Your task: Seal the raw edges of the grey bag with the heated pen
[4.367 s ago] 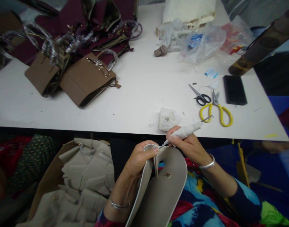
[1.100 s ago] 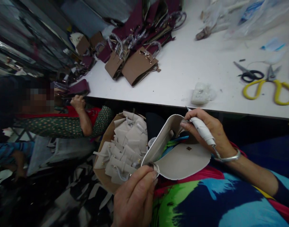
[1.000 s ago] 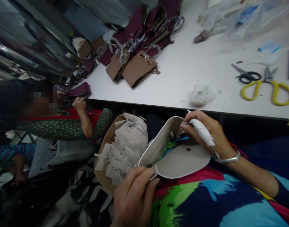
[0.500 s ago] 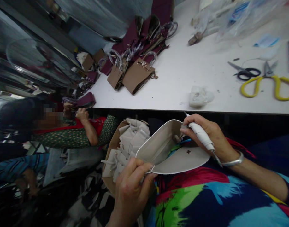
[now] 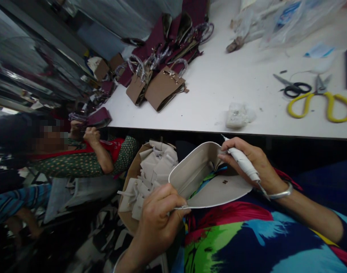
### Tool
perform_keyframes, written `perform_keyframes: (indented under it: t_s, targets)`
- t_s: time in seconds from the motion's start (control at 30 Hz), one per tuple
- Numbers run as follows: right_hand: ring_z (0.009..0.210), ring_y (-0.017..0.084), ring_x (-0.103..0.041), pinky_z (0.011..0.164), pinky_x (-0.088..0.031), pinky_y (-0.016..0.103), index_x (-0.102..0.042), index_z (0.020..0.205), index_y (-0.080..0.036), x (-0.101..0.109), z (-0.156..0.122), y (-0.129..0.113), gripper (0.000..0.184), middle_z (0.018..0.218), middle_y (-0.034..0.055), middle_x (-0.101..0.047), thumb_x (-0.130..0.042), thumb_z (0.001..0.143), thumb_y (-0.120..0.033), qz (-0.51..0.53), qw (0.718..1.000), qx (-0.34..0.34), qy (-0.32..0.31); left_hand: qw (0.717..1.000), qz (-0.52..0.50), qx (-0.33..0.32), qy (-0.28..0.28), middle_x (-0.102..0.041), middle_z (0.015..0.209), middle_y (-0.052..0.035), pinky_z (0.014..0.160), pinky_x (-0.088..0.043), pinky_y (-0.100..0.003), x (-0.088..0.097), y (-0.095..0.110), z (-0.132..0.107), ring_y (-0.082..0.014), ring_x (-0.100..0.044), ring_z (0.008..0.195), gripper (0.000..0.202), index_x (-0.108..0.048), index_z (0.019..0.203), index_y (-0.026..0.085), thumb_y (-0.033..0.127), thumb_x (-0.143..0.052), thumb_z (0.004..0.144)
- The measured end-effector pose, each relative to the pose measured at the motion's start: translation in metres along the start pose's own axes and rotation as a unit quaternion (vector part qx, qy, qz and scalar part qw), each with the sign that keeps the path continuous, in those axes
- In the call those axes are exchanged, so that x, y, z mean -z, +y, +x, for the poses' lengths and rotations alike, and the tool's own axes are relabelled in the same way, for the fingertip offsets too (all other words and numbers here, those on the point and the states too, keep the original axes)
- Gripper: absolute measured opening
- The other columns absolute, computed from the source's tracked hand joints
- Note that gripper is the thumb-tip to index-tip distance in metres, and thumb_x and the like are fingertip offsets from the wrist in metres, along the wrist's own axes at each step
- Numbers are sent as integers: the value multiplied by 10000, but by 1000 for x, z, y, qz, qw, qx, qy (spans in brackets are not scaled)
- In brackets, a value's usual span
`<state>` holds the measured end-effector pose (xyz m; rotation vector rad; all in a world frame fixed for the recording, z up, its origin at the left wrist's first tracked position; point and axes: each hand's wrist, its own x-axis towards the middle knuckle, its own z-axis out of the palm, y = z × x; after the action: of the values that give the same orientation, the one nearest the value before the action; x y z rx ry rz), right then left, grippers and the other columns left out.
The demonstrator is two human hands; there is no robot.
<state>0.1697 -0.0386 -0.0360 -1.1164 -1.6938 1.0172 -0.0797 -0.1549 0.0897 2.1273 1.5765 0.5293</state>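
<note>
Over my lap is a beige handbag piece [image 5: 228,191] with pale edges, its two curved panels spread apart and a small dark metal fitting on the nearer one. My left hand [image 5: 162,216] pinches its left corner between thumb and fingers. In my right hand [image 5: 260,165] lies a pen-like tool [image 5: 244,163] wrapped in white, a thin pointed tip at its upper end and a cord at its rear. The fingertips of this hand are also against the piece's right end. The tip points up toward the table edge, apart from the piece.
A white table [image 5: 207,98] runs across the top, bearing yellow-handled scissors [image 5: 307,104], black scissors [image 5: 295,89], a whitish lump [image 5: 236,115], and brown handbags [image 5: 163,87] beside maroon ones. A carton [image 5: 125,206] of beige bags stands left; beyond it a co-worker [image 5: 77,159] handles a maroon bag.
The left end of the beige handbag piece has shifted slightly right, and its opening looks narrower. My right hand keeps the tool in almost the same place. The view has turned slightly.
</note>
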Motion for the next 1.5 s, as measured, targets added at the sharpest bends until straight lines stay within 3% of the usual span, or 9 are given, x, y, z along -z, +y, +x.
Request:
perform_keyframes:
  t_s: [0.23,0.47,0.8,1.03,1.27,1.5]
  targets:
    - [692,148,-586,634,-460,246,-645,935,-235,1,3,6,82,830,-2,-661,-683,944,-307,25,999,-20,16,994,60,-94,-12,-621,740,-21,636,-402,-314,-5,-8,-3,-183,-582,709,182,-681,866,212,161,-564,996]
    - [673,140,-550,629,-445,245,-645,877,-221,0,5,7,87,772,-13,-627,-708,899,-278,68,996,-51,15,988,66,-140,-7,-600,705,9,597,-396,-293,1,-17,12,-151,-590,655,191,-634,823,218,149,-563,986]
    - [649,137,-523,602,-434,239,-626,824,-220,0,5,7,152,724,-18,-592,-710,891,-328,65,996,-60,16,987,75,-145,6,-609,678,11,579,-419,-280,3,-15,20,-146,-590,624,239,-628,765,217,171,-551,986]
    - [743,169,-623,705,-478,279,-678,862,-236,2,3,18,107,826,14,-682,-706,931,-313,6,1000,13,-20,986,84,-141,-5,-614,683,2,588,-417,-290,2,-17,17,-157,-591,634,230,-654,788,215,172,-554,990]
    - [782,180,-650,744,-499,291,-671,862,-228,14,-1,21,108,856,25,-700,-616,955,-220,-21,998,26,-58,985,68,-153,-33,-640,736,-11,620,-417,-304,4,-18,14,-171,-606,681,152,-680,871,219,160,-586,975]
    - [712,146,-601,671,-463,253,-660,951,-233,19,-5,25,185,850,1,-661,-724,951,-407,-16,999,7,-46,985,48,-168,-7,-620,695,2,578,-386,-305,1,-14,19,-155,-575,631,183,-661,836,219,167,-569,985]
